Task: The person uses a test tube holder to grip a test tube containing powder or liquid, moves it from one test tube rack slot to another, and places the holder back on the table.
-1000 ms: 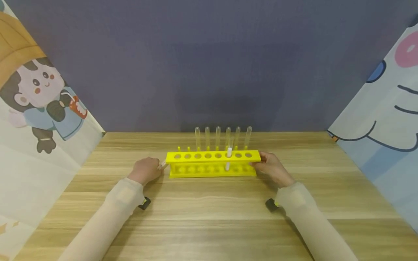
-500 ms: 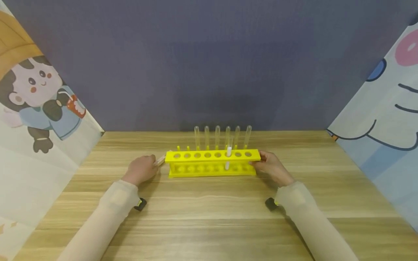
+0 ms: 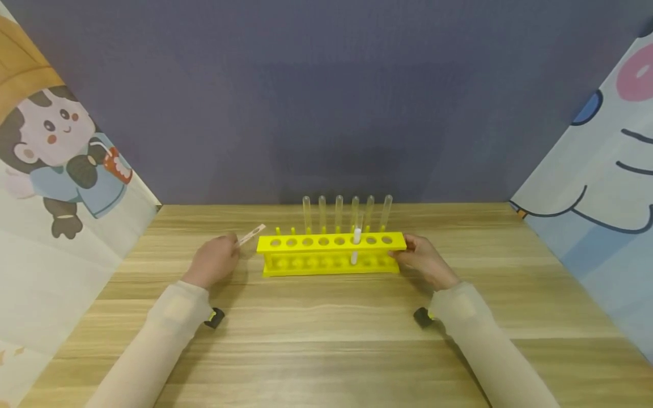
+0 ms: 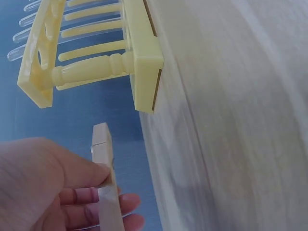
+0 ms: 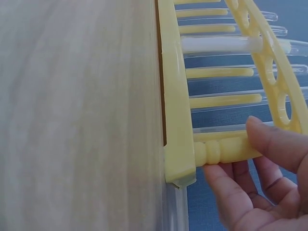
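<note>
A yellow test tube rack (image 3: 316,250) stands upright on the wooden table. My left hand (image 3: 211,262), left of the rack, pinches a wooden test tube clamp (image 3: 252,233) between thumb and fingers. In the left wrist view the clamp (image 4: 102,149) points up towards the rack's end, apart from it. At the other end my right hand (image 3: 425,263) grips the rack's turned end post (image 5: 216,151), thumb on one side and fingers on the other. One test tube with white contents (image 3: 357,235) sits in a hole near the right end.
Several clear test tubes (image 3: 339,212) sit upside down on the pegs along the rack's back. Behind the table (image 3: 326,323) rises a dark blue-grey panel (image 3: 326,113), with cartoon-printed sheets (image 3: 87,164) at both sides.
My left hand has moved left, away from the rack's end, with the wooden clamp, which now shows more fully and tips up to the right. My right hand keeps its grip on the rack.
</note>
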The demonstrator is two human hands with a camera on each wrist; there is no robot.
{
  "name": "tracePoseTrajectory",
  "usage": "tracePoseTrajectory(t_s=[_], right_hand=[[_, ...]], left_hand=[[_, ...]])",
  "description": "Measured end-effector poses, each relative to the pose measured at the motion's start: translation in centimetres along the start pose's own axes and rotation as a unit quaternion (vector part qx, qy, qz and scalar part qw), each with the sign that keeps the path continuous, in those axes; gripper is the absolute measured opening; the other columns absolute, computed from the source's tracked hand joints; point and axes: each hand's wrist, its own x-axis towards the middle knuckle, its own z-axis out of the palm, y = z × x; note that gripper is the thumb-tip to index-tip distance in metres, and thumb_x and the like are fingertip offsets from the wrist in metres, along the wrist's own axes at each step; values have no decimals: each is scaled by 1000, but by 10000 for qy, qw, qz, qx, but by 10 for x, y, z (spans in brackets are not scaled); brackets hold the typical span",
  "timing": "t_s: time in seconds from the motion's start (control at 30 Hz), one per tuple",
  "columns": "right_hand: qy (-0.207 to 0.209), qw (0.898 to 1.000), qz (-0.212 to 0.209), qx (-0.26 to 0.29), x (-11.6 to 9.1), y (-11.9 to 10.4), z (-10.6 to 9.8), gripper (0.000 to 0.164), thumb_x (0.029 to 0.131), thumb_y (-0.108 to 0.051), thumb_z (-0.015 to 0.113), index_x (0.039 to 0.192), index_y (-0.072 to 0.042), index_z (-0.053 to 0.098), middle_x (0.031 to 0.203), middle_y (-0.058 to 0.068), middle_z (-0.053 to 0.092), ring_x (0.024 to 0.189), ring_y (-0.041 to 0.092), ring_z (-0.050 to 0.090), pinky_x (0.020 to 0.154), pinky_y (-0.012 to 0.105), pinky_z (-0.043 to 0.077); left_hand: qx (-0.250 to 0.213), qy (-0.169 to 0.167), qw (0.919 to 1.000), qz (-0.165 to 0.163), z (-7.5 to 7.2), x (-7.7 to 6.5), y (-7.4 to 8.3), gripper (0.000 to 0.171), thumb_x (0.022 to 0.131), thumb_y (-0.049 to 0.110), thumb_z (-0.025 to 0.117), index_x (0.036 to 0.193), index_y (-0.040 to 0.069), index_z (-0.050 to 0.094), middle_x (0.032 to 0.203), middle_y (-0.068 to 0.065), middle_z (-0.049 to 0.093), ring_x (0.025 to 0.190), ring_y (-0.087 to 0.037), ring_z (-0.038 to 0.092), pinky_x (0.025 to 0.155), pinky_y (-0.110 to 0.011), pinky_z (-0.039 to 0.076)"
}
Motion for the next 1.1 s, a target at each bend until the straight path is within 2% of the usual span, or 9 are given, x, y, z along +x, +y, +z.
tracePoseTrajectory(t_s=[0.3, 0.47, 0.63, 0.77, 0.93, 1.1], right_hand=[[-54, 10000, 44, -57, 2, 3, -1, 45, 88, -11, 65, 128, 4, 49, 124, 18, 53, 108, 27, 52, 91, 34, 45], [-55, 9999, 40, -130, 0, 1, -1, 46, 89, -11, 64, 129, 4, 48, 126, 20, 52, 109, 28, 52, 92, 35, 45], [-57, 9999, 54, -139, 0, 0, -1, 45, 89, -11, 63, 129, 4, 48, 126, 19, 52, 109, 27, 52, 91, 34, 46], [-90, 9999, -18, -64, 0, 0, -2, 44, 90, -10, 63, 128, 5, 48, 125, 20, 52, 107, 27, 53, 88, 31, 47], [-115, 9998, -133, -44, -1, 0, -2, 41, 90, -8, 62, 127, 6, 49, 123, 20, 53, 105, 26, 53, 87, 31, 47], [-98, 9999, -95, -57, -1, 0, -1, 41, 90, -10, 63, 125, 6, 50, 122, 19, 53, 104, 25, 53, 87, 32, 47]], left_hand=[[-56, 262, 9996, 14, -7, 1, 0, 16, 90, 8, 53, 96, -6, 56, 75, -16, 59, 59, -27, 54, 56, -44, 46], [-79, 224, 9997, -2, -15, 2, 3, 17, 92, 11, 52, 100, -4, 55, 76, -14, 59, 60, -25, 52, 57, -43, 45], [-17, 171, 9998, -45, -23, 2, 5, 20, 94, 15, 50, 105, -2, 53, 65, -8, 54, 50, -20, 44, 46, -35, 37], [4, 193, 9997, -120, -28, 0, 7, 27, 95, 17, 49, 108, -6, 54, 59, -5, 50, 47, -18, 40, 43, -31, 33], [27, 348, 9993, -109, -33, -3, 9, 25, 94, 17, 49, 90, -6, 59, 54, -4, 45, 44, -16, 36, 41, -29, 31], [155, 542, 9983, 136, -38, -4, 10, 22, 94, 16, 50, 82, -2, 55, 51, -1, 37, 44, -14, 30, 41, -27, 26]])
